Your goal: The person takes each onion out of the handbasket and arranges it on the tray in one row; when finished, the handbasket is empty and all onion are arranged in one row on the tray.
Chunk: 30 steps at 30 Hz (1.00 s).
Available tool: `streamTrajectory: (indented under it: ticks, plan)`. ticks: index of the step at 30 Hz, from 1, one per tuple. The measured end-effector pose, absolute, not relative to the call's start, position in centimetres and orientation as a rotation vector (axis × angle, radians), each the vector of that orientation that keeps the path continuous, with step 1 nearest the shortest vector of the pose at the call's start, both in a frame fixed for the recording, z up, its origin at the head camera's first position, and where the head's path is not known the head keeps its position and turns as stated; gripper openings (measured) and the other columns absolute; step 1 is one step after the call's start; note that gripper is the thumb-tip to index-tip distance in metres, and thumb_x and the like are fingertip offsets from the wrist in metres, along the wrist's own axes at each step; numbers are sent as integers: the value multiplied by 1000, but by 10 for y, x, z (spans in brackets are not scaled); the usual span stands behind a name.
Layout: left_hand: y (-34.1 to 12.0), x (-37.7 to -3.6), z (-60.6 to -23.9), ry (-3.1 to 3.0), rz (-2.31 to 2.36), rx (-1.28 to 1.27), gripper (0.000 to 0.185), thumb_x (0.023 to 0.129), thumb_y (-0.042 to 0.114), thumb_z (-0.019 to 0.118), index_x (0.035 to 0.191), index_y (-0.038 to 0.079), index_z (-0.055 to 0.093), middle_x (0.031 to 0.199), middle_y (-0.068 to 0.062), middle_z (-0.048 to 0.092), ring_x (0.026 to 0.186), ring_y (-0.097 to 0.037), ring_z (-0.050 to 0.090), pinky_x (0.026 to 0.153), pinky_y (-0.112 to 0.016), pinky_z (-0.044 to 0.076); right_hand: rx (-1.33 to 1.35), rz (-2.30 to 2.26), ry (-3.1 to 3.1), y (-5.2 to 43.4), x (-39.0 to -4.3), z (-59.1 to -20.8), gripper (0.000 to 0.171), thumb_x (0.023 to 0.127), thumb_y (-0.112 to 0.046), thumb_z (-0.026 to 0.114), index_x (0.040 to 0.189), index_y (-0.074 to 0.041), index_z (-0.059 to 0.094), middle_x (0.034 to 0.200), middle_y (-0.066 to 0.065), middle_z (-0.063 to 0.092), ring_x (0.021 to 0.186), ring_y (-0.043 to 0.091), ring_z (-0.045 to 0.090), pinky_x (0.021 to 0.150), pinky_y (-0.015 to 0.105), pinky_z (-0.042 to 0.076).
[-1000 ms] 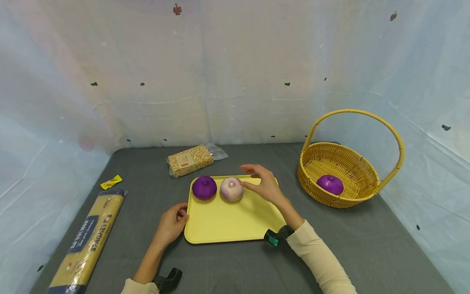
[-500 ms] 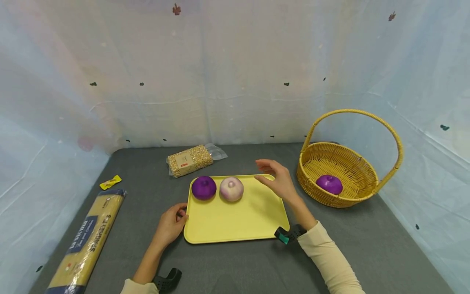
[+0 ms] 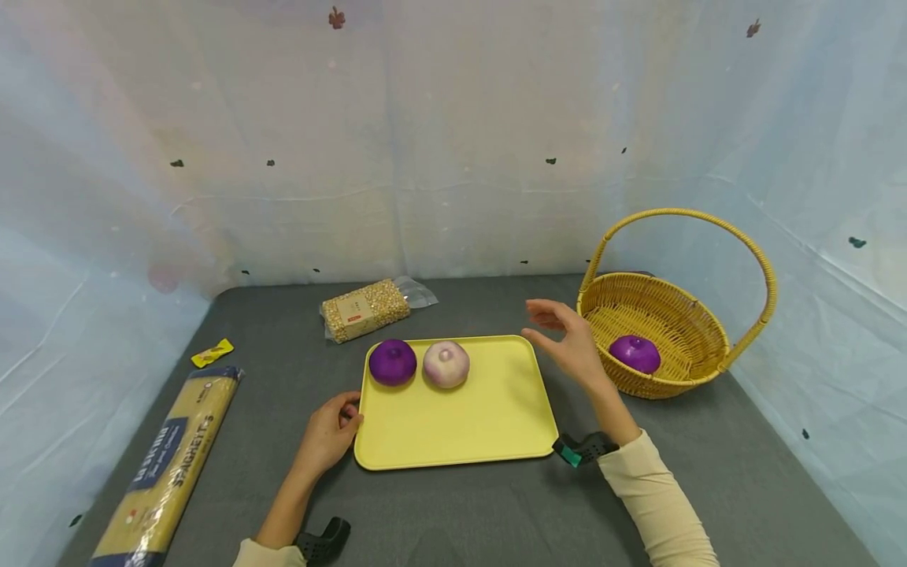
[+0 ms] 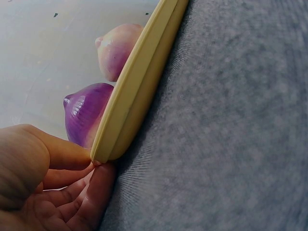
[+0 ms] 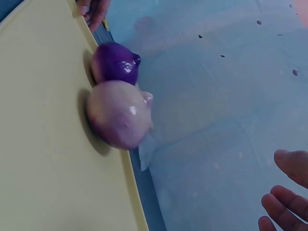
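A yellow tray (image 3: 453, 425) lies on the table with a dark purple onion (image 3: 393, 362) and a pale purple-white onion (image 3: 446, 365) side by side toward its back left. My left hand (image 3: 329, 433) pinches the tray's left rim between thumb and fingers, as the left wrist view shows at the tray corner (image 4: 108, 151). Above the tray's right back corner, my right hand (image 3: 570, 346) is held with thumb and fingers apart, holding nothing. Just right of that hand stands a yellow wicker basket (image 3: 602, 366) with a tall handle. Another purple onion (image 3: 635, 354) lies inside it.
Behind the tray lies a clear bag of corn kernels (image 3: 364, 309). A long spaghetti packet (image 3: 170, 465) runs along the table's left side, with a small yellow wrapped packet (image 3: 212, 352) beyond its far end. A pale curtain (image 3: 453, 157) hangs behind the table.
My right hand has moved away from the pale onion, rightward across the tray toward the basket, with nothing in it. Left hand, tray and onions have stayed in place.
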<state>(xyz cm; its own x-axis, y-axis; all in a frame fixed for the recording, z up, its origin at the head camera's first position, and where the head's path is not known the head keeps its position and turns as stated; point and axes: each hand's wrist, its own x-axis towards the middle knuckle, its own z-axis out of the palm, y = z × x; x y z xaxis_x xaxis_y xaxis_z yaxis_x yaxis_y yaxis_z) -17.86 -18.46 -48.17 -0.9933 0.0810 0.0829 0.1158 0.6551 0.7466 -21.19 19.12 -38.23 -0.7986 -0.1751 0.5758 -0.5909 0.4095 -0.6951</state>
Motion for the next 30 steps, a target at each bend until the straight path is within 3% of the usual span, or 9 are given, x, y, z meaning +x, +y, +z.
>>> streamTrajectory:
  ticks: [9,16,30]
  plan:
    - [-186,-179,-483,-2831,-1271,-169,34,84,2,62,117,-6,58,82,-7,57,63,-11,49,55,-24,40,555,1346,-2239,212,-208,-375,43,79,9,67,120,9,55,112,26,58,98,41,56,84,47,45]
    - [-186,-180,-485,-2833,-1272,-161,33,84,3,62,117,-5,58,82,-7,56,63,-12,50,55,-24,40,477,1379,-2219,226,-206,-373,42,81,6,66,122,6,55,111,26,57,98,42,55,84,26,46]
    - [-186,-180,-485,-2830,-1261,-168,34,84,3,62,117,-5,58,83,-6,57,63,-11,49,55,-24,39,365,1338,-2182,252,-204,-375,41,80,5,67,120,6,56,106,24,60,96,28,59,83,30,48]
